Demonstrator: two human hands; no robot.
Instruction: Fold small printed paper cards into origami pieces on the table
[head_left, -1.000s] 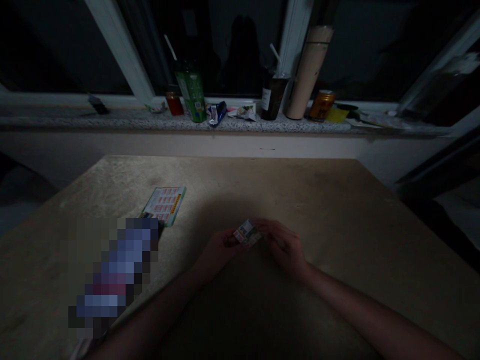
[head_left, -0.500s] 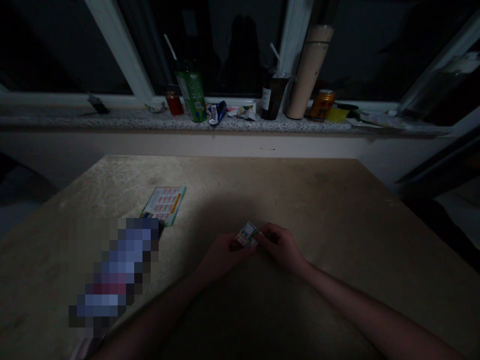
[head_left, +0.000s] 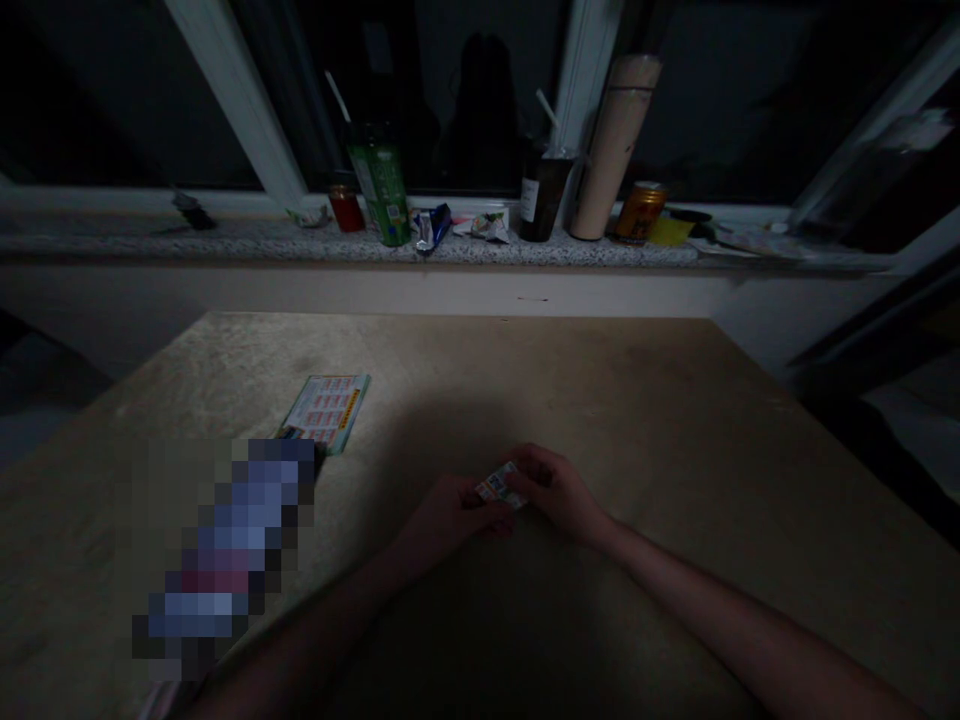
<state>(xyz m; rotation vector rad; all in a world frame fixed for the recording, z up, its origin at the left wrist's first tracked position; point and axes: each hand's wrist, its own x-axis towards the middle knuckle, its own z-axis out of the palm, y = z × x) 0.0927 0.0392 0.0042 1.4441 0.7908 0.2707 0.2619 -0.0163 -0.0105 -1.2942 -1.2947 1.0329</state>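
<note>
Both my hands meet over the middle of a tan table [head_left: 675, 420] in dim light. My left hand [head_left: 448, 515] and my right hand [head_left: 561, 492] pinch a small folded printed paper [head_left: 501, 485] between their fingertips, close to the tabletop. The fingers of both hands are curled around the paper's edges. Only a narrow strip of the paper shows between the two hands.
A printed calendar-like card [head_left: 330, 408] lies on the table to the left, beside a blurred-out patch [head_left: 232, 545]. On the stone windowsill [head_left: 225, 240] behind stand a green carton [head_left: 381, 190], a red jar [head_left: 346, 207], a dark cup [head_left: 541, 190], a tall beige tube [head_left: 611, 150] and an orange can [head_left: 637, 212].
My hands have drawn closer together and sunk slightly toward me; the paper looks smaller and flatter than a second ago, more of it covered by my fingers.
</note>
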